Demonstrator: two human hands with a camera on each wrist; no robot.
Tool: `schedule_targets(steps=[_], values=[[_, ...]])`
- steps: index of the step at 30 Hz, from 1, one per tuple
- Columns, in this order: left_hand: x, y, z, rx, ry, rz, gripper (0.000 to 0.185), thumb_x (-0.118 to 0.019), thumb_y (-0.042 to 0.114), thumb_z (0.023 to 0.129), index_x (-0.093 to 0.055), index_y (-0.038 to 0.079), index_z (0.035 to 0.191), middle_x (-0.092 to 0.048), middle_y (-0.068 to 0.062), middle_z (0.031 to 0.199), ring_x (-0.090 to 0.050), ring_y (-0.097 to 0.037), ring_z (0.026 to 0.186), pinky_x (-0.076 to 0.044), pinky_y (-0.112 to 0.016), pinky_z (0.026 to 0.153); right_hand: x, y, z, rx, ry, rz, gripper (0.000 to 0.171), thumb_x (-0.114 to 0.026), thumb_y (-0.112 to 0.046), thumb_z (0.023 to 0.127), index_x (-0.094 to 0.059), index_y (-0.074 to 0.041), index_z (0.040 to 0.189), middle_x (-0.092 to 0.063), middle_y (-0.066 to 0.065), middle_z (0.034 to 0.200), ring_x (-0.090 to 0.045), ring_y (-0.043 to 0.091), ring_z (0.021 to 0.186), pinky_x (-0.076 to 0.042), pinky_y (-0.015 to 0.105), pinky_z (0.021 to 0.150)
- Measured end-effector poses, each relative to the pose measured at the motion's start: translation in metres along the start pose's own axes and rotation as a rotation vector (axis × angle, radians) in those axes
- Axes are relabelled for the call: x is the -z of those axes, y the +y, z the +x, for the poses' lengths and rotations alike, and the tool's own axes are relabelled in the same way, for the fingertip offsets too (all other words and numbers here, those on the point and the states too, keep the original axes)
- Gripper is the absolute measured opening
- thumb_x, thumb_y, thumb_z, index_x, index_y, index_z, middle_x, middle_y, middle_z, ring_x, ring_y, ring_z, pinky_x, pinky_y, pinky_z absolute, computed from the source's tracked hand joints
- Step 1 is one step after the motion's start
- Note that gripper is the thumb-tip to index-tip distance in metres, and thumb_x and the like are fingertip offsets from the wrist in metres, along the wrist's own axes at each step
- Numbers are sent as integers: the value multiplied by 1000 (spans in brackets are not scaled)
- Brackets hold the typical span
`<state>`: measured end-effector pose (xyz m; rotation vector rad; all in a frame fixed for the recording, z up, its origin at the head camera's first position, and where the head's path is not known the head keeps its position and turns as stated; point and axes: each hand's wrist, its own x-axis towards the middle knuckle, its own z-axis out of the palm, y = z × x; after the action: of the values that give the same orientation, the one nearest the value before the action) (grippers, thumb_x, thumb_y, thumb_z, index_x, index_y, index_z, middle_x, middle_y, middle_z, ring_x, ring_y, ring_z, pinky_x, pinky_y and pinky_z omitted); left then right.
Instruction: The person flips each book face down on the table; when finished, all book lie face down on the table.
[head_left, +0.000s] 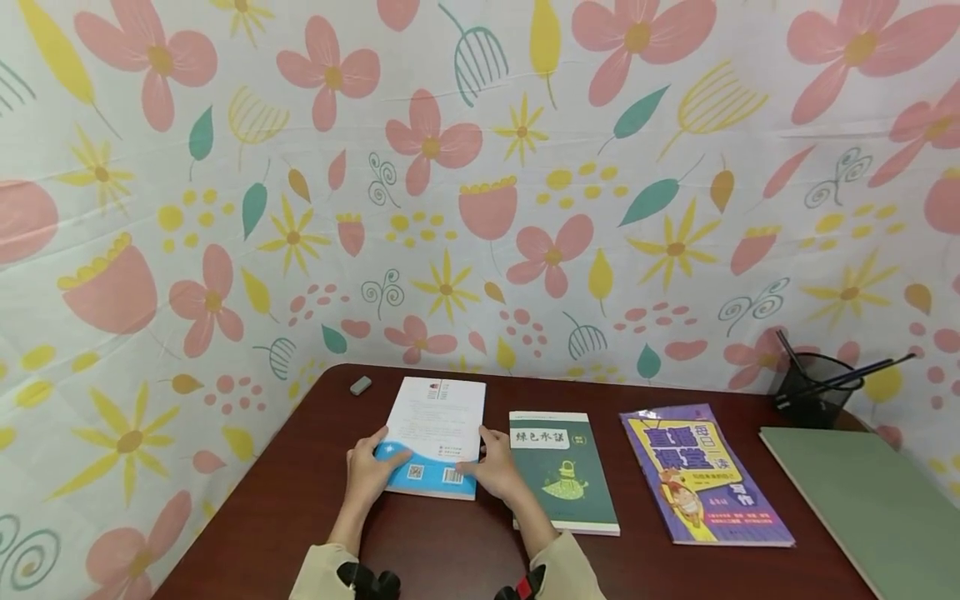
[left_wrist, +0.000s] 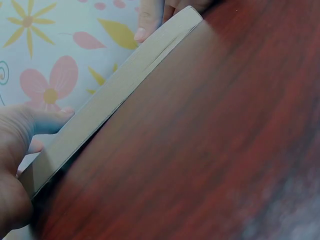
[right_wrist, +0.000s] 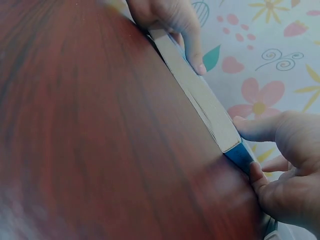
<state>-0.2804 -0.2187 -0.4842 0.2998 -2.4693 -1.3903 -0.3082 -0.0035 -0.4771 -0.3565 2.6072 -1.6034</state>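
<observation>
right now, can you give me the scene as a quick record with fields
surface: dark red table
left hand: grips the near left corner of the white and blue book
right hand: grips its near right corner
book state: back cover up, barcode showing
beside it: green book, then purple book
far right: green folder, black pen cup
far left: small grey eraser

Head view: from above, facing forward and down onto the surface [head_left: 300,517], wall at 12 o'clock. Wrist views: very near, low over the surface, facing each other along the near edge of the white-and-blue book [head_left: 435,437]. Shared by all three: that book.
</observation>
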Motion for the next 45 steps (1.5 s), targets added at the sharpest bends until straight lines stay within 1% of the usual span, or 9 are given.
schedule_targets(steps=[10, 18, 22, 25, 28, 31, 35, 38, 45], values=[[-1, -5, 1, -19, 28, 4, 66, -76, 22, 83, -51, -7, 137, -46, -28, 132, -41, -41, 118, -40, -57, 98, -1, 0, 1, -23, 7, 36, 83, -78, -11, 81, -32, 9, 147, -36, 30, 140, -48, 32, 105, -46, 42, 82], [0, 1, 2, 10, 54, -19, 63, -75, 18, 84, -51, -6, 137, -45, -28, 135, -44, -41, 117, -40, -56, 97, 5, -1, -2, -72, 24, 156, 82, -73, -10, 84, -27, 10, 149, -40, 31, 143, -47, 43, 123, -48, 50, 94], [1, 13, -1, -28, 130, -47, 58, -74, 17, 85, -53, -3, 136, -40, -28, 137, -36, -45, 125, -29, -63, 104, 16, -6, -2, -90, 49, 226, 77, -68, -10, 88, -26, 6, 151, -40, 31, 145, -46, 44, 128, -48, 50, 99], [-3, 25, -5, -105, 236, -80, 49, -74, 13, 85, -60, -2, 129, -42, -24, 133, -37, -43, 125, -30, -62, 104, 28, -11, 1, -115, 92, 292, 74, -66, -9, 89, -27, 4, 151, -40, 29, 147, -46, 43, 131, -45, 50, 104], [-14, 39, -8, -193, 351, -122, 38, -76, 10, 83, -67, -2, 118, -48, -21, 123, -47, -36, 110, -41, -51, 93, 43, -15, 3, -129, 131, 340, 71, -63, -8, 91, -27, 2, 151, -39, 27, 148, -45, 41, 133, -41, 51, 108], [-31, 53, -13, -255, 395, -152, 30, -77, 10, 82, -72, 1, 110, -51, -16, 113, -50, -29, 94, -41, -37, 78, 58, -15, 5, -130, 170, 356, 69, -62, -9, 93, -28, 0, 152, -38, 25, 149, -43, 39, 134, -39, 52, 109], [-61, 73, -22, -272, 330, -190, 28, -79, 12, 79, -72, 5, 105, -51, -12, 110, -48, -24, 87, -36, -26, 69, 84, -10, 5, -135, 212, 392, 66, -61, -9, 94, -31, -1, 151, -40, 24, 149, -43, 38, 136, -38, 50, 111], [-88, 87, -32, -251, 221, -223, 32, -80, 16, 78, -71, 6, 108, -50, -12, 111, -49, -25, 89, -38, -25, 69, 109, -2, 2, -144, 243, 385, 64, -60, -9, 94, -32, -1, 151, -41, 25, 148, -40, 38, 138, -36, 49, 112], [-137, 106, -52, -201, -78, -150, 54, -79, 26, 81, -60, 3, 127, -45, -17, 117, -50, -31, 103, -46, -45, 84, 151, 24, -9, -188, 246, 224, 62, -58, -12, 97, -30, -2, 152, -33, 26, 153, -29, 42, 142, -31, 54, 115]])
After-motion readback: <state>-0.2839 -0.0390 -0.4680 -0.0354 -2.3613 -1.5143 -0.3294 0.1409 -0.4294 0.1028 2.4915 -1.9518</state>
